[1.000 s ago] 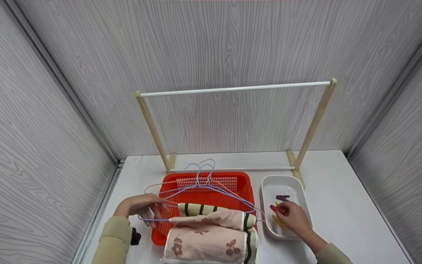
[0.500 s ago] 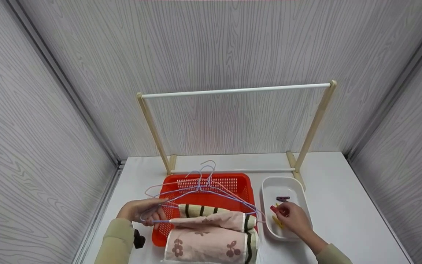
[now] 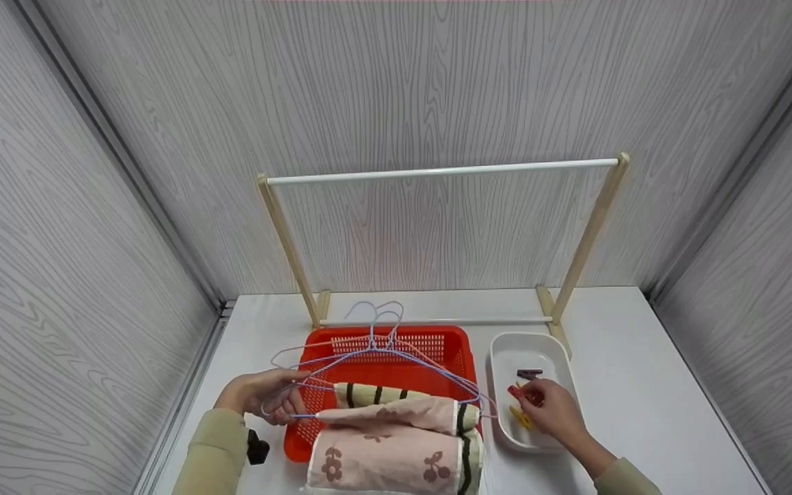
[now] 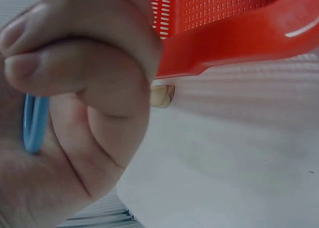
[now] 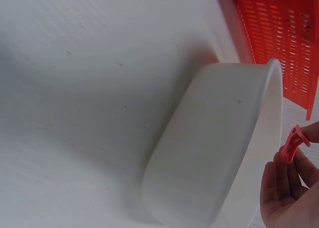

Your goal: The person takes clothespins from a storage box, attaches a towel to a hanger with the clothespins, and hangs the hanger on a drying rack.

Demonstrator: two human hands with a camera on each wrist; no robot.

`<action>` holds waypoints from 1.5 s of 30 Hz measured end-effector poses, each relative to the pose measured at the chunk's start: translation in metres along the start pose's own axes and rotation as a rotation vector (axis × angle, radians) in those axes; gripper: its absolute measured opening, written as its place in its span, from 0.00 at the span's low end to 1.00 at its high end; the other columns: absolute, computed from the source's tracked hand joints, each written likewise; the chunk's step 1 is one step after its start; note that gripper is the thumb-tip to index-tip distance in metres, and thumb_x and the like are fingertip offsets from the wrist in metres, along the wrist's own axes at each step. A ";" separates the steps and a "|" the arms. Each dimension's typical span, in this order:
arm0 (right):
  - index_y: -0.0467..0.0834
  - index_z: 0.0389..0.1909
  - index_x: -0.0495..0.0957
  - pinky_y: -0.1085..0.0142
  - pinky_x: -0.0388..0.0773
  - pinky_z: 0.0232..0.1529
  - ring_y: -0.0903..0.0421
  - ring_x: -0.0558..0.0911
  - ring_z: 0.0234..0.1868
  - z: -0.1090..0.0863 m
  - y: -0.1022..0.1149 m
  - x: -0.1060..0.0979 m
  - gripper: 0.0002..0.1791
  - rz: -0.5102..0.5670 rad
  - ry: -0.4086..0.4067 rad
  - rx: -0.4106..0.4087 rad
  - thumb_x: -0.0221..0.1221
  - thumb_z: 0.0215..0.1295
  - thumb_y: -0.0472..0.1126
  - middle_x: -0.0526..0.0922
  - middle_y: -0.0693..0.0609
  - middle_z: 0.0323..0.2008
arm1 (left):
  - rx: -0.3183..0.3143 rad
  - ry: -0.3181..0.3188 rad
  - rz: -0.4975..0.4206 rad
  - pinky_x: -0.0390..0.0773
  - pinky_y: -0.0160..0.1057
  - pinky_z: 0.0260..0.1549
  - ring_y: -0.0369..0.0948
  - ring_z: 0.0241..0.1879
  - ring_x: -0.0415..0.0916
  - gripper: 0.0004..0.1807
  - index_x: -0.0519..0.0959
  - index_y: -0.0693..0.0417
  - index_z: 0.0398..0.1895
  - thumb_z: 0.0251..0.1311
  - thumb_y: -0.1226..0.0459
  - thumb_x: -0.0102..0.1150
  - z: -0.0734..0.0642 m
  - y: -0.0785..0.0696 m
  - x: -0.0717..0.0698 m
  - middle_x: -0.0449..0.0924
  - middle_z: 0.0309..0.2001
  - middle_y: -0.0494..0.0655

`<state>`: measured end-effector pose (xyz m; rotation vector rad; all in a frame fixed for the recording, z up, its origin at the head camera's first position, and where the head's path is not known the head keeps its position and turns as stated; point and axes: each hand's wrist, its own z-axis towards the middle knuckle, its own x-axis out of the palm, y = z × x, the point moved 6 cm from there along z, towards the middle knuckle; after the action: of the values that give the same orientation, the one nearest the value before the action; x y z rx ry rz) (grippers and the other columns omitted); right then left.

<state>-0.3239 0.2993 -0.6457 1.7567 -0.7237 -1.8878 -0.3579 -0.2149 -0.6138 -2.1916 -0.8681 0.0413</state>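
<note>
My left hand [image 3: 276, 395] grips the left end of a blue wire hanger [image 4: 36, 123], its fingers curled round the wire in the left wrist view. A pink towel [image 3: 382, 460] with darker flower and cherry prints hangs folded over that hanger's lower bar. Behind it, a striped cream cloth [image 3: 377, 393] shows among further blue and pink hangers. Over the white tray [image 3: 499, 421], my right hand [image 3: 555, 412] pinches a red clothespin [image 5: 293, 144] between thumb and fingers. Beneath that hand, a dark purple clothespin [image 3: 529, 374] and yellow clothespins [image 3: 521, 416] lie in the tray.
A red perforated basket [image 3: 471, 357] stands under the hangers and towel, left of the tray. Behind both rises a wooden rack [image 3: 594, 234] with a white top rail [image 3: 437, 170]. Grey wood-grain walls enclose the white table [image 3: 650, 399] at the back and sides.
The left fingers have closed in round the hanger's end, and the front hanger's hook has swayed slightly. The right hand still holds the red clothespin over the tray, almost unmoved.
</note>
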 end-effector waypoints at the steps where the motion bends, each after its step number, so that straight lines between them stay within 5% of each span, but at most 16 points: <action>1: 0.41 0.36 0.86 0.66 0.77 0.35 0.57 0.80 0.34 0.000 0.000 0.000 0.05 0.001 -0.002 -0.003 0.71 0.60 0.36 0.85 0.50 0.33 | -0.003 0.007 0.004 0.65 0.27 0.21 0.30 0.18 0.65 0.47 0.90 0.52 0.29 0.82 0.41 0.20 -0.001 -0.001 0.001 0.82 0.22 0.37; 11: 0.43 0.33 0.86 0.67 0.77 0.35 0.60 0.80 0.32 -0.001 -0.002 0.001 0.04 0.003 -0.031 -0.032 0.72 0.58 0.34 0.85 0.51 0.30 | -0.011 -0.039 0.038 0.64 0.24 0.17 0.28 0.18 0.66 0.39 0.84 0.52 0.31 0.78 0.39 0.26 -0.006 -0.006 0.008 0.81 0.22 0.37; 15: 0.42 0.34 0.86 0.66 0.76 0.34 0.59 0.80 0.32 -0.001 0.000 -0.001 0.05 0.011 -0.024 -0.034 0.72 0.58 0.35 0.85 0.51 0.30 | 0.043 -0.153 0.101 0.58 0.25 0.15 0.28 0.16 0.59 0.41 0.83 0.52 0.30 0.79 0.35 0.26 -0.007 -0.015 0.008 0.76 0.19 0.36; 20: 0.41 0.34 0.86 0.66 0.77 0.36 0.57 0.81 0.33 0.001 0.002 -0.001 0.04 0.010 -0.012 -0.019 0.71 0.59 0.34 0.85 0.50 0.32 | 0.094 -0.327 0.194 0.58 0.26 0.15 0.28 0.15 0.61 0.41 0.83 0.55 0.29 0.78 0.33 0.34 -0.013 -0.028 0.008 0.76 0.18 0.37; 24: 0.41 0.35 0.86 0.66 0.77 0.37 0.57 0.80 0.34 0.002 0.004 -0.002 0.05 0.001 -0.012 -0.016 0.72 0.60 0.35 0.85 0.49 0.33 | 0.109 -0.399 0.233 0.60 0.26 0.16 0.28 0.16 0.63 0.39 0.83 0.54 0.28 0.78 0.33 0.37 -0.021 -0.038 0.010 0.76 0.19 0.37; 45: 0.39 0.39 0.86 0.66 0.78 0.38 0.56 0.81 0.36 0.002 0.006 -0.007 0.08 0.021 0.019 -0.024 0.71 0.59 0.34 0.85 0.48 0.36 | 0.239 -0.478 0.279 0.60 0.25 0.17 0.26 0.16 0.65 0.39 0.84 0.56 0.31 0.80 0.37 0.34 -0.061 -0.090 0.016 0.78 0.20 0.37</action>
<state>-0.3255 0.2993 -0.6368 1.7431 -0.7074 -1.8564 -0.3794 -0.2020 -0.5065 -2.0864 -0.7511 0.7904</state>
